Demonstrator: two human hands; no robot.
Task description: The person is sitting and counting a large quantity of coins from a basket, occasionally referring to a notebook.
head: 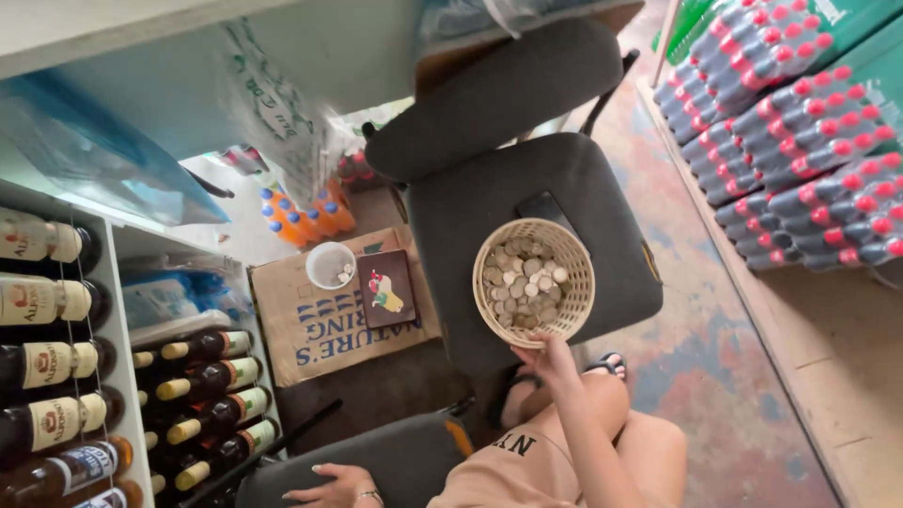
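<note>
A round woven basket [576,273] full of several coins rests on the seat of a dark chair [470,216]. My right hand [548,357] touches the basket's near rim with its fingers closed on the weave. My left hand [334,486] lies flat, fingers spread, on a dark padded seat at the bottom of the view. A dark flat object [546,205] lies on the chair behind the basket.
A cardboard box [315,325] left of the chair carries a white cup [330,264] with a few coins and a small dark card [387,288]. Shelves of brown bottles [56,357] stand at left. Shrink-wrapped packs of red-capped bottles [800,132] line the right. Orange bottles [306,216] stand behind the box.
</note>
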